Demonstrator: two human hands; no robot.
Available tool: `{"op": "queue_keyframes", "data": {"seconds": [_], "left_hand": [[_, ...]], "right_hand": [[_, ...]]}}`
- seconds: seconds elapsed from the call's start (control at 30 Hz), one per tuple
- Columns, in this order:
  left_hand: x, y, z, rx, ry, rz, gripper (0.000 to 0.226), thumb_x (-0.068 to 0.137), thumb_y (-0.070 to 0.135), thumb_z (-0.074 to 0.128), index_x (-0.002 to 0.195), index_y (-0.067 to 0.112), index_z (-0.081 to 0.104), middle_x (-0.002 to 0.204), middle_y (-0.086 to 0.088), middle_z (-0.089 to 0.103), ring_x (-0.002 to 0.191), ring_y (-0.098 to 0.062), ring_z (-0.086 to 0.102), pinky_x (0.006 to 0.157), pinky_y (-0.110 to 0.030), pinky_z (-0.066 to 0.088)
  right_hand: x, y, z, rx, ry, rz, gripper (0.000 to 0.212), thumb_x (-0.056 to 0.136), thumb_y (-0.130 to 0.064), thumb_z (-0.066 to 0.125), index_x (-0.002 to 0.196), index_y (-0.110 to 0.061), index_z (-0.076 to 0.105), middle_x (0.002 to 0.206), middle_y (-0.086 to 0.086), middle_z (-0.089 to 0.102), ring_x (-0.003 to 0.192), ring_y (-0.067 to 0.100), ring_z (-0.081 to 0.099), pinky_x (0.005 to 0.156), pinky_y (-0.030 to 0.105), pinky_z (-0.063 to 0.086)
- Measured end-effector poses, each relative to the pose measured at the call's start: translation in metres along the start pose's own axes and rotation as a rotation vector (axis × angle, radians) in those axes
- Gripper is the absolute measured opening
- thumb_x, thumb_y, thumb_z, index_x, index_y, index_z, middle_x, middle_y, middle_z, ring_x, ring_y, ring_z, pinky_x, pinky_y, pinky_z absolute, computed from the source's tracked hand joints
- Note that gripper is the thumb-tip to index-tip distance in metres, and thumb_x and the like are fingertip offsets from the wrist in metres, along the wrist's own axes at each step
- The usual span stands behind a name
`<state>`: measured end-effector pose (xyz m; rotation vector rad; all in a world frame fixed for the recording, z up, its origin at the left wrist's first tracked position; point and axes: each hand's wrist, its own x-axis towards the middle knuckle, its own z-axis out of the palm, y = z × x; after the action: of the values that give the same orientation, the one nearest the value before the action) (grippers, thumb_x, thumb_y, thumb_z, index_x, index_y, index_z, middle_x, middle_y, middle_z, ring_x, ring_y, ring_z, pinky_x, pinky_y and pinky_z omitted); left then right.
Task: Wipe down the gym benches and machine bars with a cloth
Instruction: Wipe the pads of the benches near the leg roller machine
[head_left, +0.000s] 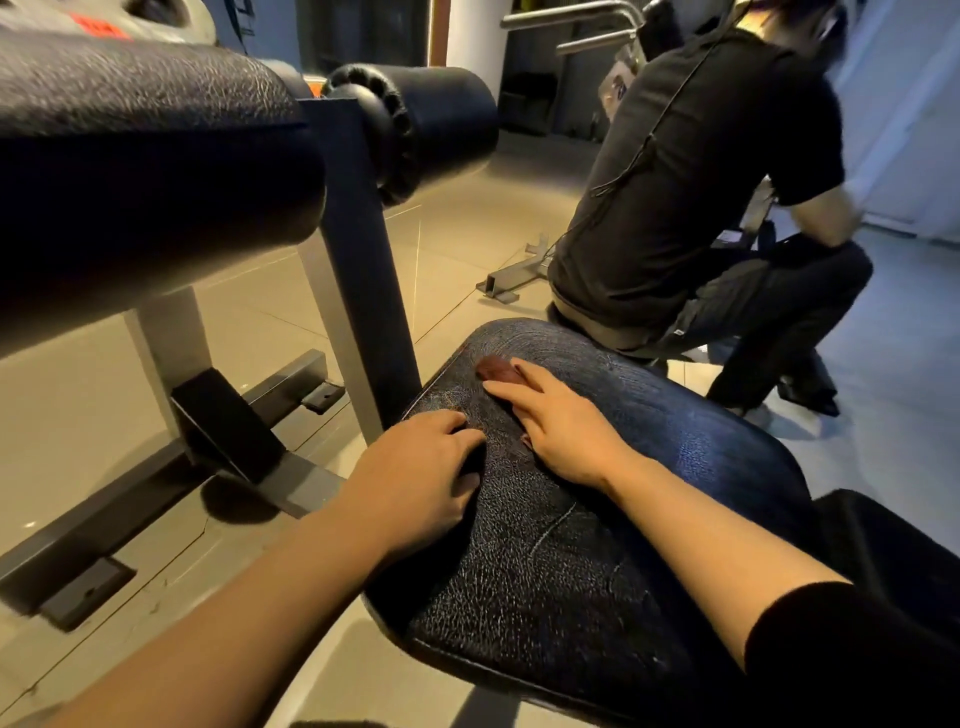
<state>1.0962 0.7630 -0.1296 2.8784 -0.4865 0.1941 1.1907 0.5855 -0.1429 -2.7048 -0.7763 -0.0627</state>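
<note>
1. A black, cracked bench seat pad (597, 545) is being shown low in the head view, with both bare forearms reaching over it.
2. A small reddish-brown cloth (496, 368) is being pressed flat onto the pad's far end by the right hand (561, 423), whose fingers are being kept straight and together (only the cloth's far tip and a scrap by the thumb are showing).
3. The pad's left edge is being gripped by the left hand (415, 478), its fingers being curled over the rim just beside the right hand; the two hands are near each other but not touching.
4. A thick black roller pad (415, 124) is being carried on a dark steel upright (358, 249) beyond the seat, and a second padded cushion (140, 150) is filling the upper left.
5. A grey machine frame (171, 467) is being borne by the tiled floor (467, 218).
6. Another person in black clothes (691, 182) is being seen from behind, crouching just past the seat.
</note>
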Motion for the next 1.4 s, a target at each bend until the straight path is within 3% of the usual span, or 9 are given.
{"op": "queue_keyframes", "data": {"seconds": [0.17, 0.27, 0.33, 0.53, 0.7, 0.93, 1.07, 1.3, 1.4], "left_hand": [[-0.021, 0.006, -0.003, -0.019, -0.028, 0.025, 0.044, 0.096, 0.037, 0.05, 0.138, 0.024, 0.047, 0.142, 0.003, 0.043, 0.13, -0.017, 0.04, 0.106, -0.033, 0.037], [-0.035, 0.008, -0.007, -0.003, -0.043, 0.033, 0.044, 0.096, 0.036, 0.049, 0.138, 0.024, 0.047, 0.144, 0.004, 0.042, 0.131, -0.017, 0.039, 0.105, -0.033, 0.038], [-0.043, 0.009, -0.009, -0.005, -0.04, 0.032, 0.046, 0.097, 0.036, 0.049, 0.141, 0.025, 0.044, 0.147, 0.005, 0.039, 0.133, -0.016, 0.037, 0.106, -0.031, 0.037], [-0.055, 0.016, -0.01, -0.015, -0.026, 0.025, 0.042, 0.095, 0.033, 0.05, 0.136, 0.024, 0.051, 0.141, 0.003, 0.046, 0.129, -0.017, 0.041, 0.106, -0.031, 0.036], [-0.058, 0.023, -0.011, -0.023, -0.031, 0.042, 0.038, 0.095, 0.033, 0.051, 0.131, 0.021, 0.055, 0.137, 0.001, 0.049, 0.127, -0.018, 0.043, 0.104, -0.031, 0.037], [-0.062, 0.043, -0.006, -0.024, -0.083, 0.099, 0.038, 0.095, 0.036, 0.05, 0.131, 0.023, 0.054, 0.137, 0.003, 0.048, 0.127, -0.018, 0.043, 0.102, -0.035, 0.04], [-0.073, 0.045, -0.008, -0.038, -0.095, 0.108, 0.039, 0.095, 0.034, 0.052, 0.133, 0.025, 0.052, 0.138, 0.004, 0.046, 0.128, -0.017, 0.043, 0.102, -0.034, 0.041], [-0.091, 0.04, -0.015, -0.083, -0.065, 0.094, 0.041, 0.095, 0.031, 0.052, 0.136, 0.026, 0.052, 0.142, 0.007, 0.044, 0.129, -0.011, 0.041, 0.105, -0.024, 0.035], [-0.095, 0.043, -0.013, -0.085, -0.048, 0.106, 0.042, 0.094, 0.03, 0.055, 0.136, 0.027, 0.052, 0.14, 0.009, 0.045, 0.128, -0.011, 0.042, 0.103, -0.024, 0.035]], "right_hand": [[-0.061, 0.069, -0.023, -0.079, 0.099, 0.329, 0.043, 0.103, -0.021, 0.041, 0.143, -0.036, 0.046, 0.161, 0.0, 0.021, 0.144, 0.024, 0.029, 0.109, 0.035, 0.032], [-0.068, 0.062, -0.021, -0.086, 0.125, 0.427, 0.043, 0.104, -0.02, 0.04, 0.145, -0.027, 0.045, 0.161, 0.008, 0.021, 0.145, 0.027, 0.025, 0.112, 0.034, 0.027], [-0.056, 0.034, -0.014, -0.078, 0.119, 0.4, 0.043, 0.103, -0.021, 0.039, 0.146, -0.025, 0.043, 0.16, 0.01, 0.021, 0.145, 0.028, 0.025, 0.112, 0.033, 0.026], [-0.015, -0.072, 0.025, -0.018, 0.029, 0.049, 0.044, 0.104, -0.024, 0.037, 0.147, -0.028, 0.04, 0.162, 0.007, 0.015, 0.148, 0.026, 0.016, 0.118, 0.042, 0.023], [-0.048, -0.055, 0.015, 0.029, -0.015, 0.018, 0.043, 0.104, -0.026, 0.036, 0.146, -0.035, 0.041, 0.162, 0.001, 0.016, 0.146, 0.023, 0.021, 0.115, 0.037, 0.028], [-0.126, 0.042, -0.019, -0.022, 0.103, 0.414, 0.044, 0.103, -0.02, 0.041, 0.144, -0.035, 0.044, 0.162, 0.001, 0.018, 0.146, 0.022, 0.024, 0.11, 0.033, 0.029], [-0.128, 0.033, -0.016, -0.064, 0.137, 0.523, 0.044, 0.103, -0.022, 0.04, 0.146, -0.029, 0.043, 0.162, 0.005, 0.018, 0.147, 0.024, 0.021, 0.113, 0.034, 0.025], [-0.1, -0.082, 0.024, -0.043, 0.048, 0.057, 0.048, 0.103, -0.021, 0.041, 0.15, -0.03, 0.035, 0.163, 0.004, 0.011, 0.15, 0.024, 0.008, 0.12, 0.042, 0.021], [-0.103, -0.086, 0.025, -0.064, 0.015, 0.017, 0.051, 0.103, -0.019, 0.039, 0.152, -0.032, 0.028, 0.164, 0.003, 0.007, 0.15, 0.023, 0.003, 0.119, 0.043, 0.023]]}}
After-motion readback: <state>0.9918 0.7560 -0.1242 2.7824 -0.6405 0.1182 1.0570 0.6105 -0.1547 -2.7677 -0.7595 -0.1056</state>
